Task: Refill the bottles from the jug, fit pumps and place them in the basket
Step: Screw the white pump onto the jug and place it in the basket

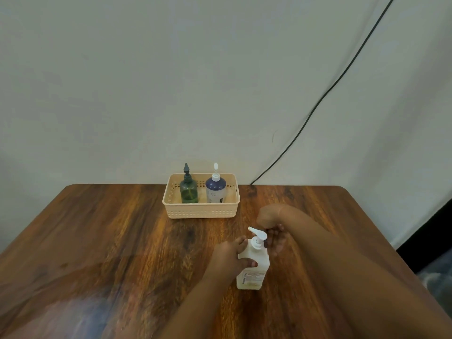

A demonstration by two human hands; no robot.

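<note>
A white square bottle [252, 272] with a white pump [257, 237] stands upright on the wooden table [110, 241], right of centre. My left hand [228, 256] grips the bottle's shoulder from the left. My right hand [272, 231] is bent at the wrist just right of the pump, fingers curled close to the pump collar; the contact is blurred. A beige basket [201, 211] at the table's back edge holds a green bottle [188, 189] with a dark pump and a blue and white bottle [215, 190] with a white pump, both upright.
A black cable [325, 96] runs down the pale wall to the table's back edge right of the basket. No jug is in view. A dark floor area shows past the table's right edge.
</note>
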